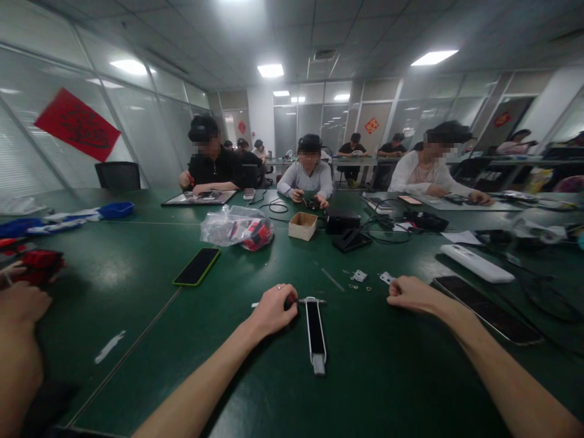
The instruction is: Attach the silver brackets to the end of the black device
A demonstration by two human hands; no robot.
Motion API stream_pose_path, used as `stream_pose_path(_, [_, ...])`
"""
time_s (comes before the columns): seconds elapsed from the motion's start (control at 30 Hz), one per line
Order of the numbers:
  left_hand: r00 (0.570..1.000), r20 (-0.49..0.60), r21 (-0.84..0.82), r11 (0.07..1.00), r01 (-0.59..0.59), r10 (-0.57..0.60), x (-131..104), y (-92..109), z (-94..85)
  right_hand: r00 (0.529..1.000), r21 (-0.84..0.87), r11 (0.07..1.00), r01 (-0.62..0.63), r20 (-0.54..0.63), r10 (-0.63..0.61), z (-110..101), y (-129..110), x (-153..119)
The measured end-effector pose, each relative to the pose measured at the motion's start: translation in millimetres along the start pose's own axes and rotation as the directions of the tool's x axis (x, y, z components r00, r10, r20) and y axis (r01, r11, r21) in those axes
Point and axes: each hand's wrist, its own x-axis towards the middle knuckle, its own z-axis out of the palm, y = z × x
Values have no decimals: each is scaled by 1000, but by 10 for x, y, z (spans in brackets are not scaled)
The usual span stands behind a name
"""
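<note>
My left hand (274,309) rests on the green table (182,365), thumb and fingers curled together. Whatever they grip is mostly hidden; a short white piece (255,305) sticks out on its left side. Just right of this hand lies a long narrow device (316,331), black-faced with a white frame and a grey end piece, a thin metal rod crossing its far end. My right hand (410,293) is closed on the table, fingertips beside a small metal plate (387,278); what is inside cannot be made out. Another small metal plate (359,276) and tiny metal parts (353,286) lie between the hands.
A phone in a lime case (197,267) lies left, a large dark phone (487,308) and a white case (477,263) right. Beyond are a plastic bag (219,226), a small box (302,227), and black devices with cables (343,220). Another person's hand (25,301) works at far left.
</note>
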Motion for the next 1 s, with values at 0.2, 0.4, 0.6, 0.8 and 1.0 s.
stream_pose_path(0.2, [1000, -3, -8, 1000, 2, -2, 0, 45, -44, 989, 31, 990, 137, -68, -134, 21, -185, -60])
stream_pose_path(0.4, [1000, -22, -12, 1000, 8, -8, -1, 44, -47, 925, 110, 921, 373, -124, -359, 242, -551, -104])
stream_pose_path(0.6, [1000, -18, -12, 1000, 7, -7, -8, 37, -45, 870, 82, 878, 472, -203, -449, 349, -686, -84])
stream_pose_path(0.8, [1000, -18, -8, 1000, 18, -18, -7, 30, -28, 841, 14, 895, 445, -349, -413, 359, -522, 33])
stream_pose_path(1.0, [999, -26, -20, 1000, 19, -19, -5, 32, -33, 766, -158, 884, 441, -447, -462, 470, -664, 119])
